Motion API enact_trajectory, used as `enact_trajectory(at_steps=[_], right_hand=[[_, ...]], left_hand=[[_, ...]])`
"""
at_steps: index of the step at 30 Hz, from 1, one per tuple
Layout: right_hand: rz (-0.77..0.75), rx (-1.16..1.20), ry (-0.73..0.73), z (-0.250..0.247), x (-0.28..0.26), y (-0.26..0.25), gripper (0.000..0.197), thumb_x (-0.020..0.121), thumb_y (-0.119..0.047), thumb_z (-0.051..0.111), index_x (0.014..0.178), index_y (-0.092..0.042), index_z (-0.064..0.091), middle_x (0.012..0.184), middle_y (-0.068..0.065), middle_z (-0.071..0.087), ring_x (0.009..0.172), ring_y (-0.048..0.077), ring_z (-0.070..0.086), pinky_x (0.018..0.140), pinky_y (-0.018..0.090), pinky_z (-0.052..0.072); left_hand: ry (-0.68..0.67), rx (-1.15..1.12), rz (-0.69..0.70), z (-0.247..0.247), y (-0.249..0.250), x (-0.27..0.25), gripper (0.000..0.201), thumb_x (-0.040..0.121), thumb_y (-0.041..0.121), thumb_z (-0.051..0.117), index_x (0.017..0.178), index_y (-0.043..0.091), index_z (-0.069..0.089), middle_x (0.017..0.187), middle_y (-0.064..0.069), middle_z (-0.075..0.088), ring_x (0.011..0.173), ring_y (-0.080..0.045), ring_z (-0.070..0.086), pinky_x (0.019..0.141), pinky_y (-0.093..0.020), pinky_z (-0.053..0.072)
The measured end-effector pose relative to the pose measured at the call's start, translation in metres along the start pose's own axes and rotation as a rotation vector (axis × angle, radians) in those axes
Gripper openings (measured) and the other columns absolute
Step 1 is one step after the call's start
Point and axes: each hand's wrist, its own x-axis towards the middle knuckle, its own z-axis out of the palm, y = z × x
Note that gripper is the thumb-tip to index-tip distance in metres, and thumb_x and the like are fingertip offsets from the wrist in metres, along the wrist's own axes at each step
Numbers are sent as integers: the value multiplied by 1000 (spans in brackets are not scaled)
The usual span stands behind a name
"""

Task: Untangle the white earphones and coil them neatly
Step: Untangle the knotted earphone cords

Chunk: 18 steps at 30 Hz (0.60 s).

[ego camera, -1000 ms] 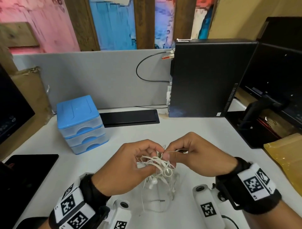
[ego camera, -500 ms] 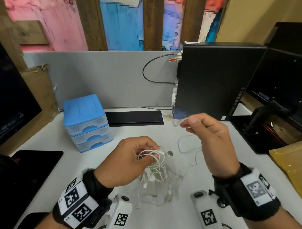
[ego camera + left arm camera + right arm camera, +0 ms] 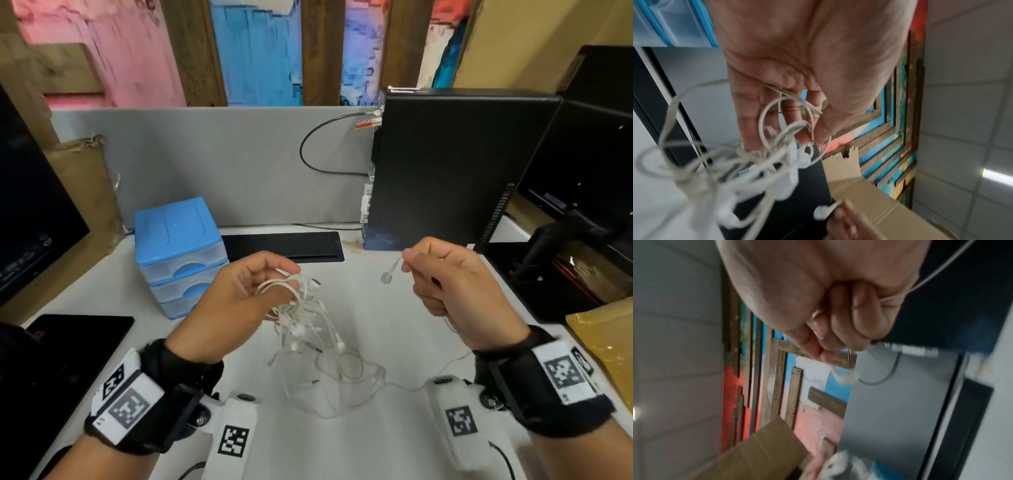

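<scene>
- Tangle of white earphones (image 3: 301, 308) is pinched between thumb and curled fingers of the left hand (image 3: 236, 301) above the desk (image 3: 394, 308); loose loops trail onto it.
- One earbud (image 3: 387, 278) is pinched by the right hand (image 3: 452, 287), fingers curled, well apart.

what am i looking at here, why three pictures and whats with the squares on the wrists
No machine here: a person works with two bare hands. The big picture comes from a camera on their head; the other two come from cameras strapped to each wrist, looking along the fingers. The patterned squares sit on the wrist straps.

The left hand holds a tangled bunch of white earphones, part of it trailing onto the white desk. The right hand pinches one earbud pulled out to the side, its thin cord running back to the tangle.

Also on the desk: a blue drawer box and a black computer tower.
</scene>
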Motion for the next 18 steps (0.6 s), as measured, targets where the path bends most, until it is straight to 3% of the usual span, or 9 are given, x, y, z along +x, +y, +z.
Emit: enact_trajectory(at_steps=[2, 5, 7, 9, 11, 13, 18], right_hand=[[-15, -293, 37, -9, 4, 4, 33, 97, -27, 60, 78, -1, 56, 50, 2, 33, 45, 14, 25, 42, 23, 22], [0, -719, 1, -18, 7, 18, 26, 93, -45, 62, 82, -21, 62, 44, -4, 46, 39, 8, 38, 49, 25, 32], [37, -862, -90, -13, 7, 27, 20, 91, -49, 62, 87, -30, 63, 51, -5, 59, 48, 5, 52, 55, 26, 40], [73, -914, -192, -4, 7, 34, 14, 91, -48, 63, 92, -33, 64, 55, -8, 60, 57, 5, 57, 60, 25, 44], [99, -920, -252, 1, 8, 37, 12, 91, -44, 64, 95, -33, 65, 51, -11, 57, 53, 3, 55, 60, 22, 43], [112, -932, -260, 1, 8, 38, 11, 91, -43, 64, 95, -33, 67, 49, -12, 55, 51, 3, 52, 59, 22, 42], [120, -1031, -227, 0, 6, 39, 13, 91, -47, 60, 92, -37, 67, 63, -11, 59, 65, 6, 57, 60, 23, 38]], left_hand=[[32, -34, 9, -8, 2, 2, 24, 84, -4, 71, 94, 18, 70, 80, 0, 73, 67, -8, 65, 59, -19, 51], [41, -150, 27, -13, 8, 3, 30, 68, 1, 81, 85, 25, 75, 82, 0, 74, 69, -10, 65, 62, -20, 53], [31, -196, 54, -11, 11, 3, 24, 68, 9, 80, 82, 29, 77, 81, 1, 74, 71, -11, 67, 64, -20, 55], [43, -212, 83, -10, 11, 4, 25, 71, 7, 80, 81, 30, 77, 81, 2, 75, 74, -10, 68, 65, -20, 56], [60, -226, 104, -9, 12, 4, 21, 73, 12, 71, 81, 31, 77, 81, 4, 74, 74, -8, 69, 65, -20, 56], [64, -239, 118, -9, 13, 3, 21, 74, 12, 69, 81, 30, 77, 81, 4, 74, 73, -8, 68, 64, -20, 56], [68, -277, 158, -12, 18, -2, 19, 75, 11, 69, 84, 27, 76, 82, 0, 73, 71, -10, 67, 63, -20, 56]])
